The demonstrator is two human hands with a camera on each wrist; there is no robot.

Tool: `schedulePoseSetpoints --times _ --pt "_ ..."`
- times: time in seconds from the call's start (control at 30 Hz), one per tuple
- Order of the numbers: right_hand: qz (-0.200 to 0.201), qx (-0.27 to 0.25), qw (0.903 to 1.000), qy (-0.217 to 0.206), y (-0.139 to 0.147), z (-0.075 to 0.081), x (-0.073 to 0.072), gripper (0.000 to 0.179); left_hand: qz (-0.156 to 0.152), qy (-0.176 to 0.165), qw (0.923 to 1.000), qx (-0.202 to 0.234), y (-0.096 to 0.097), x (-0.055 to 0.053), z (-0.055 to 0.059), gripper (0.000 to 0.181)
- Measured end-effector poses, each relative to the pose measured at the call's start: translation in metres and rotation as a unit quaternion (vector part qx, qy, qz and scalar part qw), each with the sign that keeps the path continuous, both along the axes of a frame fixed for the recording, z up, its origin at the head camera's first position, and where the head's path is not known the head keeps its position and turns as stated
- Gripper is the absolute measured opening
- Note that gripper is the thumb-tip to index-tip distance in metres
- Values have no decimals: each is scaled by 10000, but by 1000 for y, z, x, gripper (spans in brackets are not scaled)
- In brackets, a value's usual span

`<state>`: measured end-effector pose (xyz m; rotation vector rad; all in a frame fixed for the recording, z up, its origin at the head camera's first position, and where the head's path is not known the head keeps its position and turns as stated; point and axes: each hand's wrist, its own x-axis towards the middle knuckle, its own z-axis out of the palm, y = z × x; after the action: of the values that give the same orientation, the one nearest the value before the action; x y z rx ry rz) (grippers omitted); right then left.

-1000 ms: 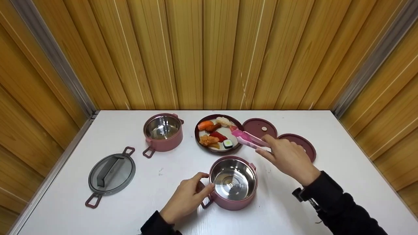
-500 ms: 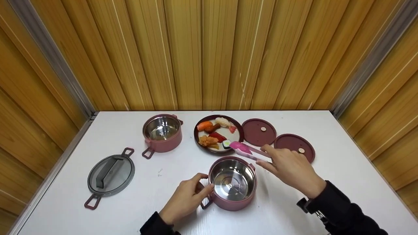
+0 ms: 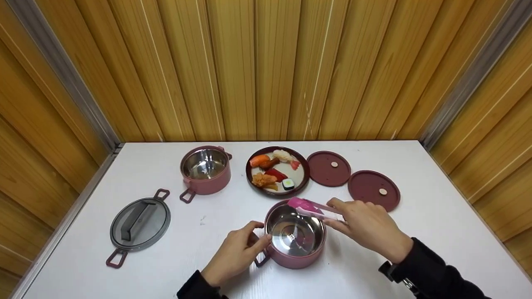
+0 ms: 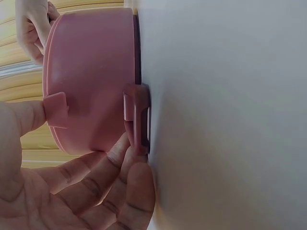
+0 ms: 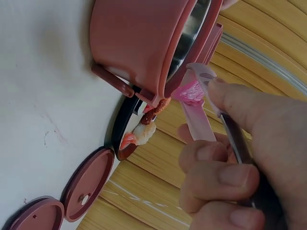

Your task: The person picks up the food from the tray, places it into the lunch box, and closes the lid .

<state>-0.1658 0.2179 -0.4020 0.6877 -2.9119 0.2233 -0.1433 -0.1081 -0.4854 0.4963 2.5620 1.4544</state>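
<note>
In the head view my right hand [image 3: 372, 226] grips pink-and-white tongs [image 3: 330, 212]. The tongs clasp a bright pink piece of food [image 3: 301, 204] over the far rim of the near pink pot [image 3: 296, 261]; its steel inside holds nothing. My left hand [image 3: 240, 249] steadies that pot on its left side. Seen from the left wrist, the thumb presses the clip [image 4: 57, 110] near the rim while the fingertips [image 4: 117, 152] meet the lower wall and the folding handle [image 4: 139, 117]. The right wrist view has the pink piece [image 5: 191, 93] between the tongs' ends.
Behind the pot is a plate [image 3: 302, 178] with several food pieces, including a sushi roll [image 3: 288, 184]. Two dark red lids [image 3: 330, 176] lie at right. A second pink pot [image 3: 212, 182] stands back left, and a grey lid with handles [image 3: 141, 226] lies at left.
My right hand has brought the tongs and the pink piece from the plate's right edge toward me, to above the pot's far rim. The left hand stays on the pot.
</note>
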Motion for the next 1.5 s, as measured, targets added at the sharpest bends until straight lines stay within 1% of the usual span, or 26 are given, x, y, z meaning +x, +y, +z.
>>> schedulePoseSetpoints --times 0.23,0.4,0.5,0.63,0.7,0.77,0.83,0.93,1.13,1.3,1.4,1.5 --pt "128 145 9996 -204 -9 -3 0 35 0 15 10000 15 0 0 -1 50" --pt "202 267 9991 -242 -14 -3 -1 36 -15 -16 10000 25 -1 0 0 49" --pt "261 364 9988 -172 -17 -3 -3 36 -21 -38 10000 23 -1 0 0 48" --pt "362 456 9983 57 -21 -3 -4 35 -20 -51 10000 -4 -1 0 0 50" --pt "431 475 9978 136 -24 -4 -5 27 -17 -32 10000 6 -1 0 0 50" --pt "480 500 9975 119 -27 -4 -6 21 -4 -21 10000 12 -1 0 0 50" --pt "513 523 9973 36 -30 -4 -7 24 14 -20 10000 17 -1 1 0 50" --pt "454 539 9973 -195 -34 -5 -8 32 29 -47 10000 8 -1 1 0 49" --pt "435 586 9967 -348 -38 -8 -7 28 31 -68 10000 -24 0 1 0 48" --pt "333 556 9963 -558 -40 -7 -7 28 29 -41 10000 -17 0 0 1 47" --pt "327 524 9963 -593 -40 -6 -7 27 29 -100 9999 -12 -1 0 1 47" --pt "344 544 9965 -532 -40 -7 -6 26 29 -146 9999 -11 0 1 1 47"
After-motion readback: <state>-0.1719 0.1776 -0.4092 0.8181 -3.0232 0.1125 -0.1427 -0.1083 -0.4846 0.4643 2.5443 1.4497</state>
